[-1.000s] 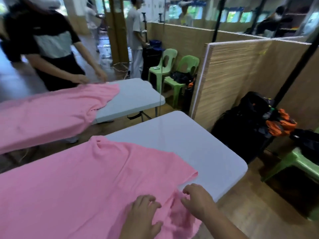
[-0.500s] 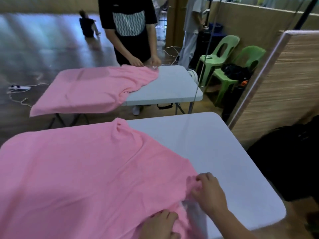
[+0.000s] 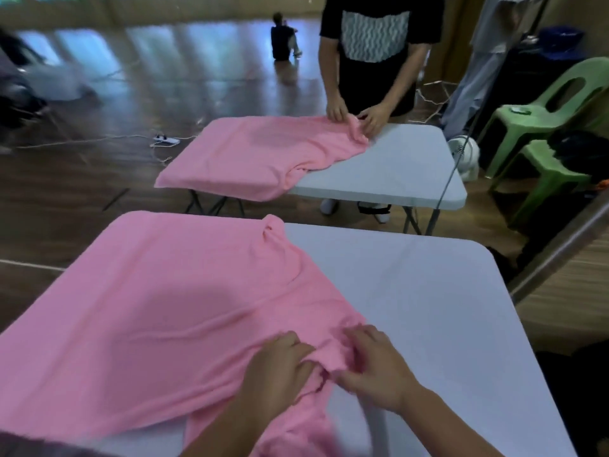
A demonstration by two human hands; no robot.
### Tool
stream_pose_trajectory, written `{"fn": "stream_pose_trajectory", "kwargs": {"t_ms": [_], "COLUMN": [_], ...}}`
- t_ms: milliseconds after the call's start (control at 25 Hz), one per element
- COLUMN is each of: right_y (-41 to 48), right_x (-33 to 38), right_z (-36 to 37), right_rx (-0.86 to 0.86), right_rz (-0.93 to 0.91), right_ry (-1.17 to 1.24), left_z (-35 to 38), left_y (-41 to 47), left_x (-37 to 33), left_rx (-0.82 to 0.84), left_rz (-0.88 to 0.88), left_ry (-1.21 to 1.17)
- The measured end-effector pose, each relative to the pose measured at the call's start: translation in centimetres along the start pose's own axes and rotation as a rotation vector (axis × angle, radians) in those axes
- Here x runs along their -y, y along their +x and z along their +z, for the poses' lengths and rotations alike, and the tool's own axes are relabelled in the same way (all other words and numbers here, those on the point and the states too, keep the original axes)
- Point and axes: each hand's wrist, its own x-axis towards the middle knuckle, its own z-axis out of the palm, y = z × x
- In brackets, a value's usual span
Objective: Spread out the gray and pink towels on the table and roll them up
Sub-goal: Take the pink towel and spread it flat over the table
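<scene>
A pink towel (image 3: 158,301) lies spread over the left and middle of my white table (image 3: 428,308), its far corner bunched into a small fold. At the near right corner of the towel, my left hand (image 3: 280,367) and my right hand (image 3: 375,364) both pinch the bunched cloth, a few fingers' width apart. Part of the towel hangs off the near table edge below my hands. No gray towel is in view.
Another white table (image 3: 395,169) stands just beyond mine, where a person (image 3: 372,54) handles a second pink towel (image 3: 257,153). Green plastic chairs (image 3: 543,127) and a slatted partition (image 3: 576,275) are at the right. A power strip and cables (image 3: 164,140) lie on the wooden floor.
My view has swung left and down. Both hands shifted a little to the left on the towel's near right corner and gathered it into a tighter bunch.
</scene>
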Motion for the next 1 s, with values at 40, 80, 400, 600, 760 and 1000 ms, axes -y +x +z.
{"fn": "stream_pose_trajectory", "kwargs": {"t_ms": [40,80,400,600,760,1000], "right_y": [0.4,0.7,4.7,3.9,4.6,3.1], "right_x": [1.4,2.7,3.8,8.4,6.4,1.4], "right_z": [0.2,0.6,-3.5,-3.6,-1.6,-8.7], "right_rx": [0.017,0.003,-0.125,-0.14,-0.301,-0.523], "right_rz": [-0.126,-0.231,-0.338,-0.344,0.012,0.34], "right_ry": [-0.001,-0.027,-0.062,-0.054,-0.228,-0.412], "left_z": [-0.4,-1.0,-6.3,-8.2,-9.8,-9.5], "left_y": [0.3,0.5,-0.6,0.6,0.7,-0.6], "left_x": [-0.2,-0.6,0.1,0.2,1.8,4.8], "left_rx": [-0.04,-0.067,-0.131,-0.185,-0.206,-0.255], "left_rz": [-0.002,0.0,-0.112,-0.025,0.067,0.287], "left_ry": [-0.009,-0.008,-0.088,-0.217,-0.154,-0.151]}}
